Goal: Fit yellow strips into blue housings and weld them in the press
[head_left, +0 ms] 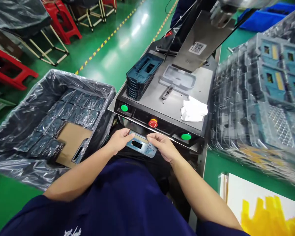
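A flat blue-grey plastic panel (143, 148) with a dark rectangular cut-out is held low in front of my body, just before the press's front edge. My left hand (120, 140) pinches its left end between thumb and fingers. At the upper right edge, my right hand (163, 146) grips it with thumb and forefinger. Beyond the hands is the bench press (172, 98), with a stack of dark blue plastic housings (144, 73) on its left side. A pale recessed fixture (178, 78) sits in the middle of its metal top.
To the left, a bin lined with clear plastic (51, 77) holds bagged panels and cardboard (73, 141). Green buttons and a red emergency stop (152, 123) line the press front. A crumpled white cloth (194, 109) lies on top. Stacked clear trays (245, 101) and yellow strips (265, 213) are rightward.
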{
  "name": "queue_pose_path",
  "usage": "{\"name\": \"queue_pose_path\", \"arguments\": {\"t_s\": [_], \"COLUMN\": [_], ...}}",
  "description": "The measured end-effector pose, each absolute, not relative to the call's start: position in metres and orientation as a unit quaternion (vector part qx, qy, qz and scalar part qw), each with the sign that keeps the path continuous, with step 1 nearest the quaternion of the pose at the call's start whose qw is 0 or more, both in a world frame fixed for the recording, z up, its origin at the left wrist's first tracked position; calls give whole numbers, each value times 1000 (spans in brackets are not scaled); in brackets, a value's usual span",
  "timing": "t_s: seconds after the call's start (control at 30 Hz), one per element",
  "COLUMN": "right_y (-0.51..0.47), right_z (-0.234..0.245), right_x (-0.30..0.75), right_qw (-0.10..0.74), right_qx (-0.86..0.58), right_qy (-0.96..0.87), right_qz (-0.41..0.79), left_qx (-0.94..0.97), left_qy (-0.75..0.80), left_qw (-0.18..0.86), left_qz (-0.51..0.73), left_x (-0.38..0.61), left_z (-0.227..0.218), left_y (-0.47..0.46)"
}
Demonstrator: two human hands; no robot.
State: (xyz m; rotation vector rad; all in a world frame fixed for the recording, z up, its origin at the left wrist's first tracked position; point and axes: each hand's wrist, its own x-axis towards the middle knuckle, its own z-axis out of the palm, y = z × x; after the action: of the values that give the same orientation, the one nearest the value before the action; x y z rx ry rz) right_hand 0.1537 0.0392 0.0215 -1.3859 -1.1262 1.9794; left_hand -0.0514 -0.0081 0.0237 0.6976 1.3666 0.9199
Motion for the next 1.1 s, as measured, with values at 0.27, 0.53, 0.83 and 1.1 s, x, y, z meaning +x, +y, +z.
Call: {"name": "queue_pose_path", "arguments": {"t_s": [0.27, 0.53, 0.83, 1.1], "right_y": [33, 26, 10, 14], "right_z": [-3, -5, -12, -16], "right_x": [158, 155, 147, 147], "right_qw": [213, 212, 284, 279], "right_qx": [-510, -510, -475, -470], "right_qy": [-580, -634, -570, -443], "right_qz": [599, 541, 607, 711], "left_qx": [407, 480, 583, 531], "left_qy": [650, 709, 744, 756], "left_qw": [560, 446, 268, 311], "left_qz": [315, 260, 188, 222], "left_x": [-48, -46, -33, -47], "left_z": [16, 20, 26, 25], "left_y": [-13, -15, -20, -15]}}
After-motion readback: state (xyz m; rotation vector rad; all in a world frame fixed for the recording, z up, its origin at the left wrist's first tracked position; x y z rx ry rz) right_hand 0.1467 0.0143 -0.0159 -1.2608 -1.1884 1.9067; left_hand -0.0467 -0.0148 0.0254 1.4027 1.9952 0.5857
